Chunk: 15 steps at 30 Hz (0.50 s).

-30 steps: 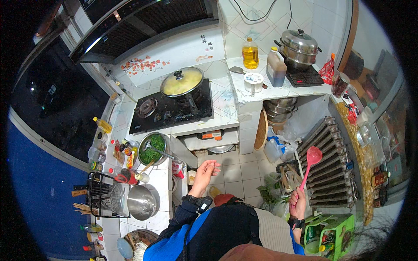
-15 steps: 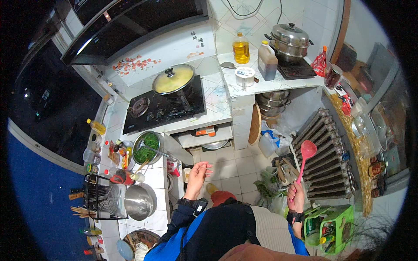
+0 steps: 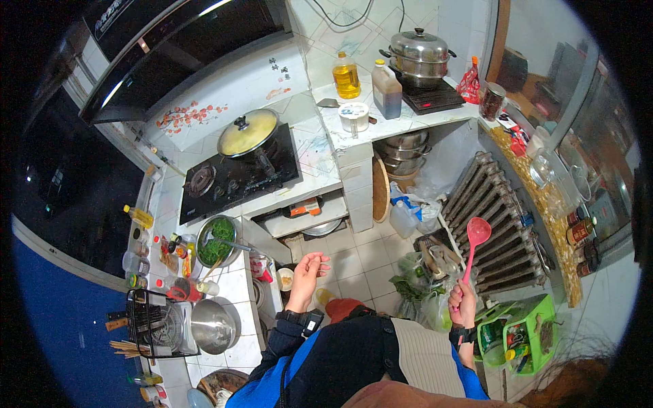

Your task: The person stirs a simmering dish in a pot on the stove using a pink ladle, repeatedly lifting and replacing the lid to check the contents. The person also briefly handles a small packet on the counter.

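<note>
Pink ladle (image 3: 479,232) in R hand (image 3: 462,304), fingers tight, L hand (image 3: 306,277) empty w/ fingers half-curled.

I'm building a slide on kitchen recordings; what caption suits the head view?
Right hand holding a pink ladle, left hand seemingly empty, with a lidded pan on the stove ahead.

We list: dark characters (image 3: 274,65) on white panel (image 3: 248,88), beyond our left hand (image 3: 308,279); pale lettering (image 3: 112,15) on black hood (image 3: 197,53), farther off
</note>
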Tool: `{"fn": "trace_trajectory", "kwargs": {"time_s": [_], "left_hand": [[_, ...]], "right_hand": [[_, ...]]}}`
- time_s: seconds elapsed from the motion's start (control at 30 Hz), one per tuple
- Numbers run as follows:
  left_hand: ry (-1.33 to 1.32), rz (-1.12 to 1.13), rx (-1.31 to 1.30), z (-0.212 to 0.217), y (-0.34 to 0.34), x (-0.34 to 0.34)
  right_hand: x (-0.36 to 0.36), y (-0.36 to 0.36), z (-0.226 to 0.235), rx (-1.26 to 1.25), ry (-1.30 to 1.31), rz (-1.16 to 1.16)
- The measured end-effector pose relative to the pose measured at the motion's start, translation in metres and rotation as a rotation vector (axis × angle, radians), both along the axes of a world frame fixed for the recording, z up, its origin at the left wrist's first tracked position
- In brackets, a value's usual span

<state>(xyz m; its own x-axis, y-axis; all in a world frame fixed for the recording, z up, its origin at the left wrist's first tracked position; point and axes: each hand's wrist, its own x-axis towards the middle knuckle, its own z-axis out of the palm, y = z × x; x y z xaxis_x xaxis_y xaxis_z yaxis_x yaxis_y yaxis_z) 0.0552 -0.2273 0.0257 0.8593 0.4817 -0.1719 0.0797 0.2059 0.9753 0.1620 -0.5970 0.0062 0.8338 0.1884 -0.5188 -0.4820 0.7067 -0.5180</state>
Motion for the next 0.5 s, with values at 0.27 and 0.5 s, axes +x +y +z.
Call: {"fn": "trace_trajectory", "kwargs": {"time_s": [0.27, 0.5], "left_hand": [[0.031, -0.016, 0.003, -0.002, -0.007, 0.001], [0.015, -0.004, -0.026, -0.004, -0.008, -0.007]], "right_hand": [[-0.01, -0.014, -0.006, 0.012, -0.029, -0.027], [-0.012, -0.018, -0.011, 0.019, -0.022, -0.037]]}}
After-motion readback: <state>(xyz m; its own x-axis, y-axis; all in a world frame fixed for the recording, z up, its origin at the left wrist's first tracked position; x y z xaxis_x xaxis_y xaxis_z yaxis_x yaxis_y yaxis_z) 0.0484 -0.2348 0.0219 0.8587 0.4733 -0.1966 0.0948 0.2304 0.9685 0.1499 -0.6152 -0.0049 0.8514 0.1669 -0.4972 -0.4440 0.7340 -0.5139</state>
